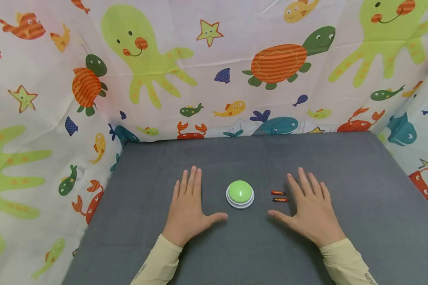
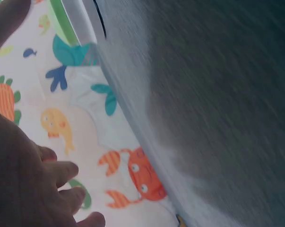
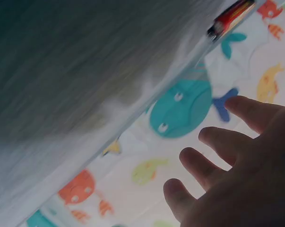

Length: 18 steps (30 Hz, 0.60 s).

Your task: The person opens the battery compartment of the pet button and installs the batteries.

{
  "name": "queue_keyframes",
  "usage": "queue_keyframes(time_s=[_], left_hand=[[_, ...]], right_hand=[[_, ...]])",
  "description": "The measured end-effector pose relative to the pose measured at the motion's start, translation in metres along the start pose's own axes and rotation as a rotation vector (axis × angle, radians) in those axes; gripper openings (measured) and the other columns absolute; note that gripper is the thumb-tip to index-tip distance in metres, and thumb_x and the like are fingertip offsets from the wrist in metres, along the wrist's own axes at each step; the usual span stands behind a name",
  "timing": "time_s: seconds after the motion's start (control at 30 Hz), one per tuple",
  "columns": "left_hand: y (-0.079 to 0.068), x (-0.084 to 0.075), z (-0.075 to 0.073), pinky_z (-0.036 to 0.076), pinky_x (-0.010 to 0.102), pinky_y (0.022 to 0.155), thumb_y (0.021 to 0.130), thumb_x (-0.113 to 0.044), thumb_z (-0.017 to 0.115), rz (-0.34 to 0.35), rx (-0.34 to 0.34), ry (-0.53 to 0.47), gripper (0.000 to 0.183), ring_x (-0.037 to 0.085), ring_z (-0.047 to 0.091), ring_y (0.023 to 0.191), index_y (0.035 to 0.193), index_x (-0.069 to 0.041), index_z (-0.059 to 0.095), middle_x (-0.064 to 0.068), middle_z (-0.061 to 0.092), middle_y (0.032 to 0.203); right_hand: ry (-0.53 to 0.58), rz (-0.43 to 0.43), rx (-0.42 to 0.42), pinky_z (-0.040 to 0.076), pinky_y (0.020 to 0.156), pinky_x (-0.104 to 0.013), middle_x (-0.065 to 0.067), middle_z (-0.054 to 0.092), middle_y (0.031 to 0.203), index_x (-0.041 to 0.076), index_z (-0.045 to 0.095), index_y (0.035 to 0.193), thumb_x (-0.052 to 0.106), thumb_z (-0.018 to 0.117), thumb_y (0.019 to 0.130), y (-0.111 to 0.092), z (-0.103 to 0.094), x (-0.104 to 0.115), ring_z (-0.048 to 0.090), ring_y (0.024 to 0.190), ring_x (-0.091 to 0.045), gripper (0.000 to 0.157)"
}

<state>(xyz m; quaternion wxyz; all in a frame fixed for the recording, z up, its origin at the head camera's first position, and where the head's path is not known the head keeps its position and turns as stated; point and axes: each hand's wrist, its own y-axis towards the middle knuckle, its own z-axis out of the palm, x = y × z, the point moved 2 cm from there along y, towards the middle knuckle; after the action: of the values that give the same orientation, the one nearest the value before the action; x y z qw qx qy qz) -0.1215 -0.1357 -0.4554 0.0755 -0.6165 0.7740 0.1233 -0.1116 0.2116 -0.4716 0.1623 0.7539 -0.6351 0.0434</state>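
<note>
A round push button [image 1: 240, 192] with a green dome and a white base sits on the grey surface between the two hands. To its right lie two small red and black batteries, an upper battery [image 1: 278, 192] and a lower battery [image 1: 279, 200], side by side. My left hand [image 1: 189, 209] has its fingers extended and thumb spread toward the button, holding nothing. The right hand [image 1: 312, 209] is likewise spread, its thumb and index finger on either side of the batteries without gripping them. In the right wrist view a battery [image 3: 231, 19] shows at the top edge.
The grey tabletop [image 1: 242, 253] stretches under both hands. A white curtain [image 1: 228, 51] printed with sea animals hangs behind the table and along its left and right sides.
</note>
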Motion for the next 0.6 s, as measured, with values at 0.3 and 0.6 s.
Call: queue_keyframes(time_s=[0.3, 0.6], left_hand=[[0.016, -0.039, 0.013, 0.021, 0.058, 0.135, 0.073, -0.078, 0.087, 0.139, 0.021, 0.049, 0.147, 0.034, 0.012, 0.170, 0.175, -0.012, 0.004, 0.009, 0.010, 0.184], [0.023, -0.065, 0.013, 0.029, 0.056, 0.133, 0.080, -0.073, 0.084, 0.249, -0.014, 0.119, 0.134, 0.034, 0.017, 0.169, 0.174, -0.007, 0.013, 0.012, 0.019, 0.182]], right_hand=[[-0.023, -0.152, 0.037, 0.026, 0.127, -0.072, -0.021, 0.031, 0.177, 0.010, 0.042, 0.166, 0.078, 0.076, 0.080, 0.028, 0.007, 0.051, 0.031, 0.161, -0.048, 0.114], [0.031, -0.204, 0.047, 0.032, 0.126, -0.069, -0.020, 0.035, 0.175, 0.009, 0.046, 0.165, 0.078, 0.072, 0.083, 0.041, 0.011, 0.085, 0.036, 0.160, -0.046, 0.110]])
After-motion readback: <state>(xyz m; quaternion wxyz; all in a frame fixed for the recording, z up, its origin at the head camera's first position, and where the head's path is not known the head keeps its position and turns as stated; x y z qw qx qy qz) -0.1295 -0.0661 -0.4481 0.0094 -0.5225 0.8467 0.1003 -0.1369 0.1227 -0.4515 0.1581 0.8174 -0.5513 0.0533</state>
